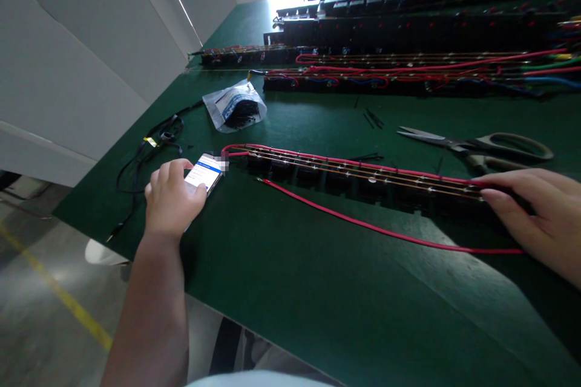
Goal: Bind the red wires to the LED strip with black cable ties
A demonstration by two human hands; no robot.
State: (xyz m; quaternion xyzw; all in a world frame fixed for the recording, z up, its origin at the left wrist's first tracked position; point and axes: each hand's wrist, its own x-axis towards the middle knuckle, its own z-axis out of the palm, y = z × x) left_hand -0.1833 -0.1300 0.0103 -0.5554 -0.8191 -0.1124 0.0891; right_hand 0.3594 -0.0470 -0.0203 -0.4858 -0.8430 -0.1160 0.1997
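My left hand (175, 196) is closed around the sides of a smartphone (206, 173) with a lit screen, at the left of the green table. To the right, my right hand (535, 205) pinches the near end of a long black strip (327, 181) that carries copper rods and a red wire (299, 156) along its top. Thumb and fingertips meet at the strip and the red wire there. A second red wire (363, 225) lies loose in front of the strip, its bare tip to the left and its other end passing under my right hand.
Scissors (472, 146) lie behind the strip at the right, near some small black cable ties (373, 118). A plastic bag of black ties (238, 106) and a coiled black cable (166, 133) sit at the left. Rows of wired black strips (385, 81) fill the back.
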